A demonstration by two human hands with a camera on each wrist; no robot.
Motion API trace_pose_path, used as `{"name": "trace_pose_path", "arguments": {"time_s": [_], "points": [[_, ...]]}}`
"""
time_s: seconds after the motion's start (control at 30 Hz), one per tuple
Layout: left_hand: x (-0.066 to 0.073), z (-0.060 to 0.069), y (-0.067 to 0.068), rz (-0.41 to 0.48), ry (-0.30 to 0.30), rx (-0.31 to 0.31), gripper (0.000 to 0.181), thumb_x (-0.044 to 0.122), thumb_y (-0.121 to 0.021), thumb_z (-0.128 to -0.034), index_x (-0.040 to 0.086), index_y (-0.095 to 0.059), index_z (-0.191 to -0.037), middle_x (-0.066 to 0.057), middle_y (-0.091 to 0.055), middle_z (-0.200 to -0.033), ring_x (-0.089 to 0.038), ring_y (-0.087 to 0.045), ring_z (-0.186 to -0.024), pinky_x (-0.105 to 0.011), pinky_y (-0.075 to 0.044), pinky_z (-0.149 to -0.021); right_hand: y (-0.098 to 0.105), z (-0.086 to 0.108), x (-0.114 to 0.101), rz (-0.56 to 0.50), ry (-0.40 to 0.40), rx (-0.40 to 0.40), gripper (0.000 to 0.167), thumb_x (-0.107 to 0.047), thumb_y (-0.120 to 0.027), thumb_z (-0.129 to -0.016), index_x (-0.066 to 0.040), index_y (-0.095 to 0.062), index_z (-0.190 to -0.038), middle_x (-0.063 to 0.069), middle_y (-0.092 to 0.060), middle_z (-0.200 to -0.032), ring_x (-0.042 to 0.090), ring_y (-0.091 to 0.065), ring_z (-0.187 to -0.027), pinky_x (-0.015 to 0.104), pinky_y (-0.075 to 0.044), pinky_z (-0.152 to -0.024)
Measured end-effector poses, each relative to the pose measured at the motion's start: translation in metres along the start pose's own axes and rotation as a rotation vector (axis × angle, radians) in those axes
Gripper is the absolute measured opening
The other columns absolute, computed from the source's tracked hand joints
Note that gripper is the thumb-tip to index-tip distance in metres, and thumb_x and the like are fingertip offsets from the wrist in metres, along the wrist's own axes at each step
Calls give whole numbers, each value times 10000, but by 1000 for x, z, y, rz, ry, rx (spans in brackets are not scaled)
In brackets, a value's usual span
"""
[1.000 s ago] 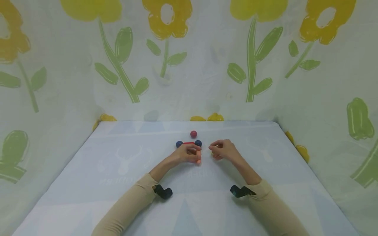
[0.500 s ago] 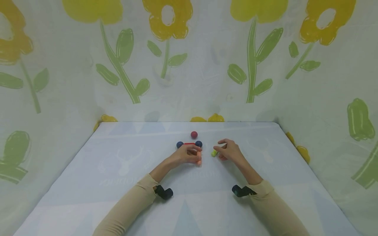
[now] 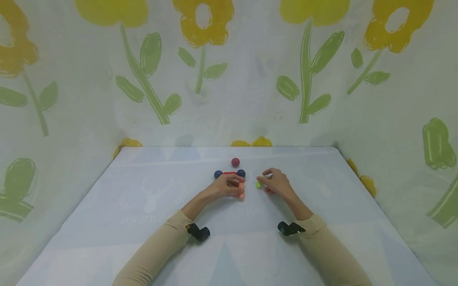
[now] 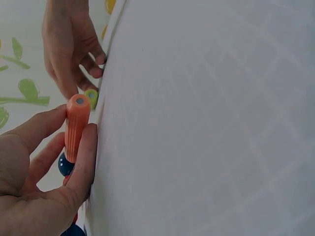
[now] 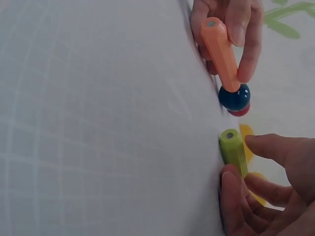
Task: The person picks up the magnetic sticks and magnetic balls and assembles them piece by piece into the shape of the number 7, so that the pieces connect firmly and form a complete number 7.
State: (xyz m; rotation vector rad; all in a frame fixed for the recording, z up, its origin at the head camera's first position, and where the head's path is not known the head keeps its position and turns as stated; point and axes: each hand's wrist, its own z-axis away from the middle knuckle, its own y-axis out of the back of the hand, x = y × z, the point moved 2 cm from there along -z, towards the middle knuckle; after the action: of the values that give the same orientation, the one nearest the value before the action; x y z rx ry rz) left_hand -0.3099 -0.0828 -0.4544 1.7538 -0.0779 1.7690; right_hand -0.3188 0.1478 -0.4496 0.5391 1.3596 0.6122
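Observation:
My left hand (image 3: 222, 187) pinches an upright orange stick (image 3: 241, 190) between thumb and fingers; in the left wrist view the stick (image 4: 78, 128) shows a grey dot on its end. Just behind it, two dark blue balls (image 3: 218, 174) (image 3: 241, 173) sit at the ends of a red rod (image 3: 229, 173). My right hand (image 3: 279, 184) is around a short lime-green stick (image 3: 259, 185) with thumb and fingers parted. In the right wrist view, fingertips (image 5: 230, 173) touch the lower part of that stick (image 5: 233, 150), and the thumb is close beside its upper part.
A red ball (image 3: 235, 162) rests on the white patterned tabletop (image 3: 143, 246) behind the blue balls. Flower-printed cloth (image 3: 247, 95) stands at the back and both sides. Small black cameras (image 3: 198, 232) (image 3: 290, 228) are worn at both wrists.
My right hand has shifted slightly to the right and its thumb and index finger have parted, leaving the green stick more visible. My left hand keeps its hold on the orange stick.

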Motion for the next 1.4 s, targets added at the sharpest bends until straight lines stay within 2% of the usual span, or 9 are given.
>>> {"name": "trace_pose_path", "arguments": {"time_s": [0.3, 0.47, 0.73, 1.13, 1.4], "points": [[1, 1, -1, 6, -1, 2, 390, 172, -738, -877, 116, -650, -1253, -112, -663, -1185, -210, -604, -1021, -271, -569, -842, -2, 3, -4, 1, 24, 18, 413, -307, -697, -901, -48, -605, -1209, 141, -714, -976, 115, -632, -581, 245, -535, -532], [0, 1, -1, 18, -6, 3, 388, 168, -750, -866, 117, -659, -1239, -111, -669, -1169, -194, -608, -999, -247, -559, -827, -3, 4, -5, 1, 24, 20, 399, -271, -684, -901, -32, -613, -1213, 145, -720, -992, 112, -645, -595, 242, -543, -532], [0, 1, -1, 15, -2, 6, 402, 155, -740, -873, 100, -644, -1260, -133, -655, -1190, -203, -596, -1021, -243, -557, -819, -2, 7, -7, 58, 56, 31, 367, -262, -700, -885, -12, -685, -1153, 118, -737, -937, 95, -615, -563, 213, -499, -517], [15, 7, 0, -9, 18, -23, 406, 84, -702, -890, 36, -616, -1284, -209, -631, -1236, -272, -587, -1061, -265, -560, -851, -3, 9, -8, 78, 65, 18, 347, -245, -698, -878, -28, -705, -1149, 115, -722, -980, 114, -608, -622, 209, -520, -554], [2, 2, -1, 2, -7, 1, 402, 146, -740, -872, 99, -645, -1260, -130, -667, -1192, -220, -602, -1030, -253, -559, -841, -4, 10, -9, 41, 64, -35, 325, -246, -703, -889, -42, -713, -1142, 123, -699, -1003, 139, -605, -664, 207, -538, -598]]}}
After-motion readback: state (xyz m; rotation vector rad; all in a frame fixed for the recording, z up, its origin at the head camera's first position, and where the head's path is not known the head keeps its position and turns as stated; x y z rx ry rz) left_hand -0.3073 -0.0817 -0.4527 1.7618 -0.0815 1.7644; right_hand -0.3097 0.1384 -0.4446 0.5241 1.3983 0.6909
